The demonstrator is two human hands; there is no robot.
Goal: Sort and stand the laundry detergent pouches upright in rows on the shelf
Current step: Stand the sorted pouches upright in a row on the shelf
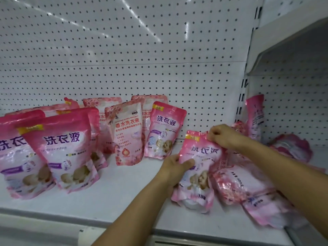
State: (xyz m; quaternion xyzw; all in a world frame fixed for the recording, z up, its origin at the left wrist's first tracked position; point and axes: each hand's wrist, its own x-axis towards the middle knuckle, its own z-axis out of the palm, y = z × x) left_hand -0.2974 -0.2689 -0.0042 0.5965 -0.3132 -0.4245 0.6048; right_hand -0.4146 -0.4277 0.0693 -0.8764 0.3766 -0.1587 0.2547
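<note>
At the left of the frame, magenta detergent pouches [65, 150] stand upright in front-to-back rows on the white shelf [124, 192], their printed faces turned to the aisle. Toward the centre, paler floral-print pouches [126, 135] stand against the pegboard back panel [124, 50], with one smaller magenta pouch [164, 130] leaning beside them.

Right of centre, a person works on a single baby-print pouch [197, 167]. The left hand [174, 170] grips its left edge at mid-height, thumb curled across the front. The right hand [221, 135] pinches its top right corner. The pouch is nearly upright, its long axis running up the frame and tipped slightly toward the right, top seal uppermost, label facing the viewer; its base looks to be at or just above the shelf near the front edge.

At the right, a heap of unsorted pouches [248, 185] lies flat and overlapping, touching the held one, with one more pouch [255, 116] propped in the far corner.

The risks appear plain enough. The soft, liquid-filled pouch may slump or topple if let go before its base is spread flat. It sits close to the shelf lip, so a forward tip could send it off the edge. Crowded against the heap, it could also be set down on a neighbour's corner and lean.
</note>
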